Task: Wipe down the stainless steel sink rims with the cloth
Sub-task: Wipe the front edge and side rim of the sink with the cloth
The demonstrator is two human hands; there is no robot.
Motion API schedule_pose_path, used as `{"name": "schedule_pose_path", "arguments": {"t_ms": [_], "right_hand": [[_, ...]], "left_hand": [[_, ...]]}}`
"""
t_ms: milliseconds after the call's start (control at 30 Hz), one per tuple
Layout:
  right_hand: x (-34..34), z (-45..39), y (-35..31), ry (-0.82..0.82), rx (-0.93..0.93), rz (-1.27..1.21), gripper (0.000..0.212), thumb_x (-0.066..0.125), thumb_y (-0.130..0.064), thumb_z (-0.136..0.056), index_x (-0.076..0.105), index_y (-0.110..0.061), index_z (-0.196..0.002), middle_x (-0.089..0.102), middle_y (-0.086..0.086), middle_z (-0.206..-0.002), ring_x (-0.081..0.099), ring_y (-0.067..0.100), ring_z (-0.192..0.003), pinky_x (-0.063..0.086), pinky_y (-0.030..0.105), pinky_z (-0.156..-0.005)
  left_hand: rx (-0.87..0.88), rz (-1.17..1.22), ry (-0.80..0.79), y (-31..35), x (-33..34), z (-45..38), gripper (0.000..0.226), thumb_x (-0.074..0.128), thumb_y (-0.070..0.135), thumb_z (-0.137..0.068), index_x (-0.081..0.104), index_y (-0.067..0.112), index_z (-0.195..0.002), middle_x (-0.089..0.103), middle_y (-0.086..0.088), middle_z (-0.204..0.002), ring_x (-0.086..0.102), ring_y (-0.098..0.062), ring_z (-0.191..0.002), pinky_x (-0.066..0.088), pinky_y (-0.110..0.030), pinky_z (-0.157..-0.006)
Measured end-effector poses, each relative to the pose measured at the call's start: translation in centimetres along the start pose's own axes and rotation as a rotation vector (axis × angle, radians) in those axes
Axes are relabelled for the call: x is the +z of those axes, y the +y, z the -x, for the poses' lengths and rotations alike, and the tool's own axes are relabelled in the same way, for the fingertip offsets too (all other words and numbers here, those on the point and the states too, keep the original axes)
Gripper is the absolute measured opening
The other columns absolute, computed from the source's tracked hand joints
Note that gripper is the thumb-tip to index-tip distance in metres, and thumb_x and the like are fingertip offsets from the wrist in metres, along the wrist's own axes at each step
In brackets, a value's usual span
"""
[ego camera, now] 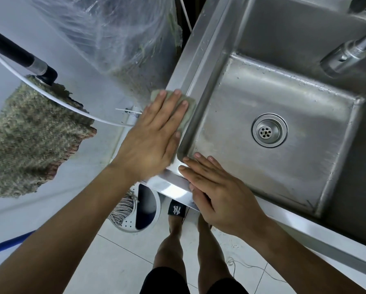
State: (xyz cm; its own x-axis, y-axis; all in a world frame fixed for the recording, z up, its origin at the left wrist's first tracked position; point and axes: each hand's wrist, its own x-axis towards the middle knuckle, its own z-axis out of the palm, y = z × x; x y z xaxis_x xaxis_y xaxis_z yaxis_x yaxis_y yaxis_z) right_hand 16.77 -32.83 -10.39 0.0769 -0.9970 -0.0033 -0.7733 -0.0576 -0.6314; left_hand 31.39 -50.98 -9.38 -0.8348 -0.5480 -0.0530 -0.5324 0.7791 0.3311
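Shaggy olive mop head [29, 132] hangs at far left on a black handle [18, 56], with clear plastic sheeting [118, 35] beside it. Next, the left hand [154, 134] lies flat, fingers straight and slightly spread, pressing the pale green cloth [189, 107] onto the sink rim [184, 60]. Just right, the right hand [218, 194] rests on the front corner, fingers straight and together. Beyond lie the basin's drain [269, 130] and faucet [352, 54].

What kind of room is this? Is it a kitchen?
Probably a utility or wash-up corner, maybe off a kitchen. There is a deep stainless steel sink with a tap, a mop bucket on the tiled floor, and a mop head hanging beside it. The left hand presses a cloth on the rim.
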Motion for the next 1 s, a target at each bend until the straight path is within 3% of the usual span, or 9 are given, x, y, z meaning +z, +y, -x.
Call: {"name": "schedule_pose_path", "arguments": {"t_ms": [200, 333, 433, 567, 633, 767, 867, 933, 1000], "right_hand": [[-0.1, 0.1, -0.1, -0.007, 0.021, -0.064, 0.043, 0.051, -0.018, -0.103, 0.060, -0.015, -0.145, 0.051, -0.001, -0.156, 0.035, 0.011, -0.153, 0.031, 0.037, -0.126], [-3.0, -2.2, 1.4, 0.143, 0.159, -0.210, 0.040, 0.049, -0.016, -0.103, 0.064, -0.013, -0.140, 0.055, -0.001, -0.153, 0.038, 0.011, -0.151, 0.027, 0.035, -0.127], [-6.0, -6.6, 3.5, 0.221, 0.068, -0.058, 0.042, 0.046, -0.017, -0.107, 0.056, -0.012, -0.147, 0.049, 0.004, -0.158, 0.031, 0.019, -0.155, 0.021, 0.040, -0.130], [-6.2, -13.8, 5.0, -0.093, -0.368, 0.282, 0.048, 0.036, -0.033, -0.112, 0.043, -0.018, -0.157, 0.031, 0.006, -0.168, 0.016, 0.027, -0.159, 0.012, 0.047, -0.131], [-5.5, -15.7, 5.7, -0.194, -0.438, 0.388, 0.051, 0.031, -0.041, -0.112, 0.035, -0.024, -0.161, 0.023, 0.003, -0.171, 0.011, 0.025, -0.160, 0.009, 0.047, -0.131], [-4.8, -14.8, 6.2, -0.040, -0.154, 0.388, 0.056, 0.025, -0.044, -0.113, 0.021, -0.025, -0.165, 0.012, 0.001, -0.174, 0.004, 0.024, -0.161, 0.003, 0.042, -0.131], [-4.0, -14.4, 4.2, 0.094, 0.043, 0.417, 0.058, 0.025, -0.045, -0.112, 0.025, -0.020, -0.164, 0.018, 0.006, -0.172, 0.019, 0.032, -0.157, 0.014, 0.045, -0.129], [-4.9, -15.5, 4.2, 0.156, -0.017, 0.430, 0.058, 0.036, -0.045, -0.109, 0.040, -0.015, -0.158, 0.038, 0.013, -0.161, 0.037, 0.035, -0.144, 0.030, 0.047, -0.123], [-6.1, -17.0, 5.9, 0.084, -0.243, 0.412, 0.054, 0.043, -0.040, -0.108, 0.047, -0.013, -0.154, 0.049, 0.017, -0.153, 0.042, 0.037, -0.143, 0.028, 0.050, -0.124]], "left_hand": [[0.039, -0.063, 0.080, -0.6, -0.1, -4.3, 0.055, 0.035, 0.025, -0.109, 0.032, 0.005, -0.160, 0.021, -0.015, -0.170, 0.012, -0.035, -0.159, 0.015, -0.053, -0.129], [0.012, -0.038, 0.322, 1.5, 0.1, 0.0, 0.042, 0.052, 0.013, -0.102, 0.060, 0.001, -0.140, 0.052, -0.018, -0.153, 0.042, -0.037, -0.148, 0.031, -0.055, -0.122], [0.095, 0.053, 0.287, 2.1, 0.9, 4.1, 0.037, 0.050, 0.008, -0.099, 0.069, -0.003, -0.129, 0.063, -0.018, -0.140, 0.052, -0.036, -0.139, 0.042, -0.054, -0.115], [0.176, 0.006, 0.153, 1.3, 2.0, 6.6, 0.042, 0.049, 0.011, -0.098, 0.066, 0.004, -0.136, 0.052, -0.013, -0.153, 0.038, -0.033, -0.151, 0.034, -0.054, -0.122], [0.199, -0.029, 0.144, 1.1, 2.1, 6.8, 0.044, 0.046, 0.014, -0.100, 0.063, 0.006, -0.139, 0.049, -0.012, -0.156, 0.036, -0.033, -0.152, 0.032, -0.051, -0.124], [0.099, -0.055, 0.118, 1.7, 1.6, 6.1, 0.050, 0.040, 0.024, -0.104, 0.049, 0.007, -0.151, 0.039, -0.010, -0.163, 0.028, -0.030, -0.156, 0.025, -0.047, -0.127], [-0.035, -0.093, 0.045, 2.4, 1.2, 5.5, 0.062, 0.034, 0.033, -0.106, 0.027, 0.007, -0.162, 0.021, -0.010, -0.171, 0.011, -0.026, -0.160, 0.014, -0.045, -0.130], [-0.054, -0.109, 0.014, 2.3, 0.9, 4.8, 0.063, 0.032, 0.035, -0.107, 0.021, 0.008, -0.163, 0.016, -0.009, -0.172, 0.006, -0.024, -0.161, 0.010, -0.042, -0.130], [-0.052, -0.115, -0.004, 2.0, 0.8, 3.7, 0.063, 0.030, 0.036, -0.108, 0.020, 0.008, -0.164, 0.016, -0.009, -0.172, 0.006, -0.023, -0.161, 0.008, -0.041, -0.131]]}}
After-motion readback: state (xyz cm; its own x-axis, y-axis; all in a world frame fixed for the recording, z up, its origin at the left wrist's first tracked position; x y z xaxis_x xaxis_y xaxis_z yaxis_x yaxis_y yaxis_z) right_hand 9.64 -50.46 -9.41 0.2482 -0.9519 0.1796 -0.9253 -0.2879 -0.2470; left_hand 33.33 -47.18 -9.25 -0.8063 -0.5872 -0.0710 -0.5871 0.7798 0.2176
